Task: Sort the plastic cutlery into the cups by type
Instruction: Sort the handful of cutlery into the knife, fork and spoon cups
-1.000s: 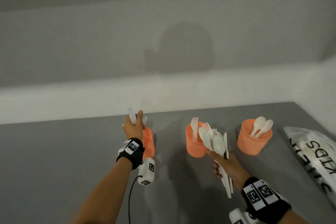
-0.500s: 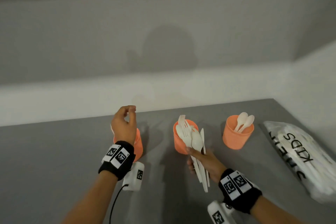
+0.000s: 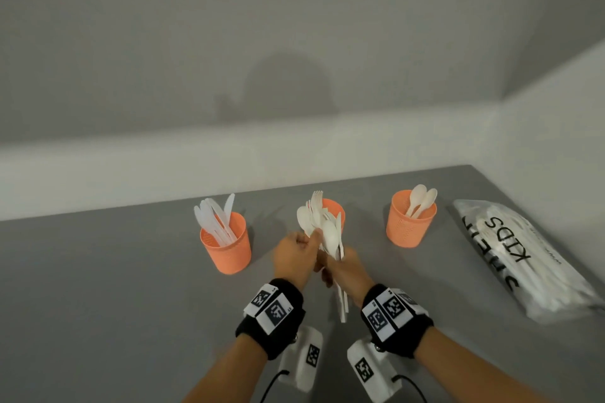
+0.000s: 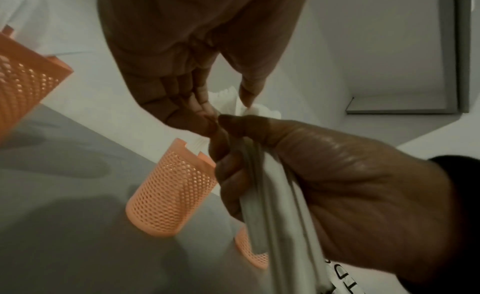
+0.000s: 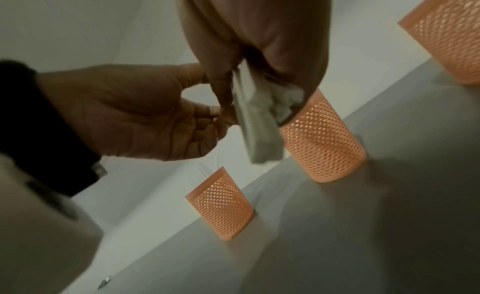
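Three orange mesh cups stand in a row on the grey table (image 3: 98,288), well apart from one another. The left cup (image 3: 227,247) holds a cluster of white knives (image 3: 214,219), their blades fanning up past the rim. The middle cup (image 3: 334,210) is mostly hidden behind the hands, though fork tines rise just in front of its rim. The right cup (image 3: 409,222) holds two spoons (image 3: 420,201), bowls up and leaning right. Both hands meet in front of the middle cup. The right hand (image 3: 347,267) has its fingers wrapped around the handles of a mixed bundle of white cutlery (image 3: 322,226), forks, spoons and at least one knife, with the handle ends (image 3: 342,304) sticking down toward the near edge. The left hand (image 3: 294,252) reaches in from the left, and the left wrist view shows its thumb and forefinger closing on a piece at the top of that bundle; which piece it pinches I cannot tell. A clear plastic bag (image 3: 530,258) with black lettering lies at the far right of the table, beside the right cup. Each wrist wears a black band with square printed markers.
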`<state>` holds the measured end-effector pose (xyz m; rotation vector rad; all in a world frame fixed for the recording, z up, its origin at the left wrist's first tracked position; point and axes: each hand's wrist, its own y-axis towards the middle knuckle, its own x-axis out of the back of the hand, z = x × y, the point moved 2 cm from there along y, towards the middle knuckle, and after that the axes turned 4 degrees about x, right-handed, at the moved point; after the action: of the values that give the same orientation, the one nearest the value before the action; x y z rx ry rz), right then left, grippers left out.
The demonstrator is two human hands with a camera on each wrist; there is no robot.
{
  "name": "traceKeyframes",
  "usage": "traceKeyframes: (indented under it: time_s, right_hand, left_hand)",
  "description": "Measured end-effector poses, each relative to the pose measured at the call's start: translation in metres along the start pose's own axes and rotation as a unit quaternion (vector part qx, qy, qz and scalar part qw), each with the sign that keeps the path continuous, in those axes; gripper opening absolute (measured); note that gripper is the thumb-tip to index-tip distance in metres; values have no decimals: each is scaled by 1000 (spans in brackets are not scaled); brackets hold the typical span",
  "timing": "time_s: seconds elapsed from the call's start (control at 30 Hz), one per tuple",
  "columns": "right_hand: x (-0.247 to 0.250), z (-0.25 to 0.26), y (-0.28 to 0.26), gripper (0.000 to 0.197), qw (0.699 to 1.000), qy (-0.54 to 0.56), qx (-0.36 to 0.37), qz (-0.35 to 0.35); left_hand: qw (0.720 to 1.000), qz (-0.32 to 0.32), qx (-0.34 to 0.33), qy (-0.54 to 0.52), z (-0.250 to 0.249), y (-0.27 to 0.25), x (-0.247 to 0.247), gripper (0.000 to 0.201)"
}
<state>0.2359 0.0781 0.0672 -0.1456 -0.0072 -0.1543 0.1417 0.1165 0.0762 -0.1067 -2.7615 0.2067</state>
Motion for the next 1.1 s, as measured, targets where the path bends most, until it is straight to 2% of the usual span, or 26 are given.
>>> traceKeyframes:
  time_s: [0.13, 0.2, 0.23, 0.33, 0.47, 0.53, 0.6, 0.67, 0.8, 0.97, 1.07, 1.1]
  right_hand:
    - [-2, -6, -7, 19, 1000, -1, 2, -5]
    - [0, -11, -9, 11, 999, 36, 1, -5]
    - [1, -13, -10, 14, 998, 58, -6, -8]
    - [4, -19, -14, 12, 995, 93, -38, -19]
    - [7, -26, -15, 5, 997, 35, -21, -63]
    - [9, -27, -15, 9, 997, -17, 2, -81]
    - [10, -25, -16, 21, 993, -66, 26, -90]
    - [11, -21, -17, 30, 991, -79, 55, -91]
    - [17, -17, -17, 30, 991, -90, 74, -64]
    - [27, -15, -16, 19, 998, -16, 45, -41]
    - [36, -12, -15, 27, 998, 39, 48, -32]
    - [38, -12, -15, 31, 997, 47, 45, -33]
  left_hand:
    - [999, -11, 6, 39, -2, 0, 0, 33]
    - [1000, -4, 15, 24, 2, 2, 1, 30]
    - [1000, -4, 16, 17, 3, 3, 1, 30]
    - [998, -41, 17, -39, 3, 7, 4, 35]
    - [987, -83, 11, -135, -10, 9, 12, 22]
    - [992, -74, -14, -102, -16, 7, 11, 17]
    - [997, -37, -38, -55, -16, 7, 1, 27]
    - [998, -18, -38, -53, -17, 3, -8, 33]
    - [996, -29, -36, -78, -25, 0, -21, 36]
    - [995, -38, 24, -89, -27, 9, -32, 32]
    - [993, -50, 35, -101, -22, 10, -42, 21]
    - [993, -47, 35, -107, -20, 11, -46, 24]
